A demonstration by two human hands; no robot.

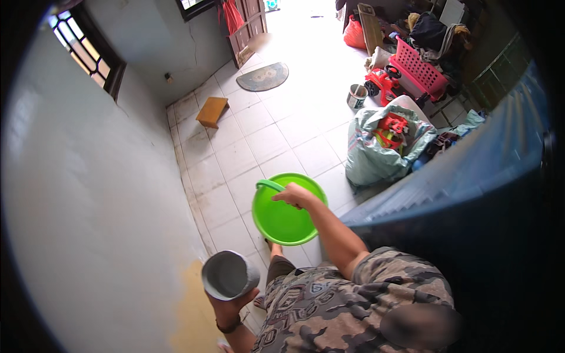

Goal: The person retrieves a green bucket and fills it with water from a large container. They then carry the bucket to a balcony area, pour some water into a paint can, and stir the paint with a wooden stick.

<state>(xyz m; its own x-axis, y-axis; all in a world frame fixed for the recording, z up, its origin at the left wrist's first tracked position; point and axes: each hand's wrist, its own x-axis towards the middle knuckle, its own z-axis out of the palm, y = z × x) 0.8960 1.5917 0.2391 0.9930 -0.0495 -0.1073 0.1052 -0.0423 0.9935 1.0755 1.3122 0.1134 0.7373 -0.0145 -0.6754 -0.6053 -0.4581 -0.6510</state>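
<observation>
Grips the green bucket (283, 216) by its handle (269, 185) with the right hand (298, 196), and holds the grey container (229, 275), open end up, in the left hand (232, 303), near seven o'clock from the bucket

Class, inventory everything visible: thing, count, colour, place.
Bucket: 1, green, centre
Container: 1, grey, lower left
Stool: 1, brown, upper left
Doormat: 1, greyish, doorway
Door: 1, brown, top
Hanging item: 1, red, by door
Windows: 2, dark-framed, upper left
Bag: 1, red, upper right
Basket: 1, pink, upper right
Toy vehicle: 1, red, beside basket
Tub: 1, whitish, beside sack
Sack: 1, greenish, right
Covering: 1, blue, right
Clutter: uncounted, mixed, upper right
Shirt: 1, camouflage, bottom
Left hand: 1, holding container
Right hand: 1, holding bucket
</observation>
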